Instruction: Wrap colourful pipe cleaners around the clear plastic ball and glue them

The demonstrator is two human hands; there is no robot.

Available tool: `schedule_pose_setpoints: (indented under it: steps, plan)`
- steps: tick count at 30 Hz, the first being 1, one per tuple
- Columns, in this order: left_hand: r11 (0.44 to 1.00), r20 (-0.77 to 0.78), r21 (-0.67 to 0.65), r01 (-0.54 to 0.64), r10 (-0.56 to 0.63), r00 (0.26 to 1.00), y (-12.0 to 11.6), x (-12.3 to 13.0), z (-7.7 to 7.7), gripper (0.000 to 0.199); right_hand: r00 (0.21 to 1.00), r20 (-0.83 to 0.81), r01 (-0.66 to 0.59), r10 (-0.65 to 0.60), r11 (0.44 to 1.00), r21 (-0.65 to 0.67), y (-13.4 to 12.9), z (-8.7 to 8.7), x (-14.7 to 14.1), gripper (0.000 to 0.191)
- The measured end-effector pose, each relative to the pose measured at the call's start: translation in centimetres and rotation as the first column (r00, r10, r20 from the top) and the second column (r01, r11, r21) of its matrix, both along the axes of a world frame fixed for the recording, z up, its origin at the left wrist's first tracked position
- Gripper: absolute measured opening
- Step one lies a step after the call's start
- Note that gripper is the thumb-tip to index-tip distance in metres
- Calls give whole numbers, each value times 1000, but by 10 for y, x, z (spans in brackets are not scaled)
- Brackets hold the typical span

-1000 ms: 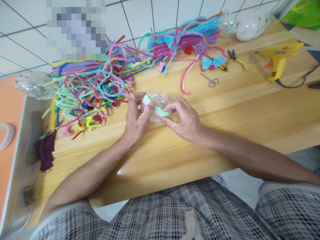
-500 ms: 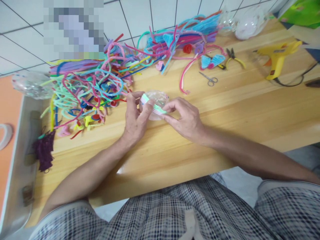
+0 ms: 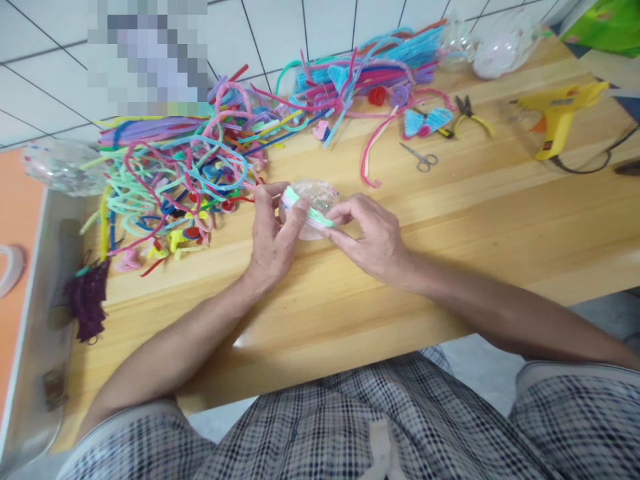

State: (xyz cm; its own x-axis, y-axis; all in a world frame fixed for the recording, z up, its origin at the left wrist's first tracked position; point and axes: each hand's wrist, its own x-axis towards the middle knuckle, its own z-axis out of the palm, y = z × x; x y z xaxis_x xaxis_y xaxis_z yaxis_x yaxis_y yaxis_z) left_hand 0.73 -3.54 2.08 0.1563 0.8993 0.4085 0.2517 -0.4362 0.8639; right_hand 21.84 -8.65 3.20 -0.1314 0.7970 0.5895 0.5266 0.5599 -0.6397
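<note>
A clear round ball (image 3: 320, 191) rests at the middle of the wooden table, with a pale green and lilac band (image 3: 316, 217) running across its near side. My left hand (image 3: 274, 233) is closed on the ball's left side, its thumb over the band. From the right, my right hand (image 3: 373, 239) pinches the band's right end between thumb and fingers. The ball's underside is hidden.
Tangled pipe cleaners (image 3: 175, 173) cover the back left. Small scissors (image 3: 421, 159), pliers (image 3: 473, 120) and a yellow glue gun (image 3: 556, 115) lie at the right. A dark purple piece (image 3: 90, 300) sits at the left edge.
The view has shifted very slightly. Both hands keep the same hold on the ball and band.
</note>
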Motion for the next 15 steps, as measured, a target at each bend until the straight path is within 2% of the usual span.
schedule_pose_setpoints:
  steps: [4, 10, 15]
  plan:
    - [1000, 14, -27, 16, -16, 1000, 3, -2, -3, 53, 1000, -16, 16, -16, 1000, -12, 0, -2, -2, 15]
    - [998, 89, -55, -8, 13, 996, 4, -1, -3, 55, 998, -64, 2, 1, 999, 49, 1, -9, -3, 22]
    - [999, 126, 14, -43, 41, 991, 6, 2, -5, 53, 999, -52, -5, 10, 995, 98, 3, -12, -3, 22]
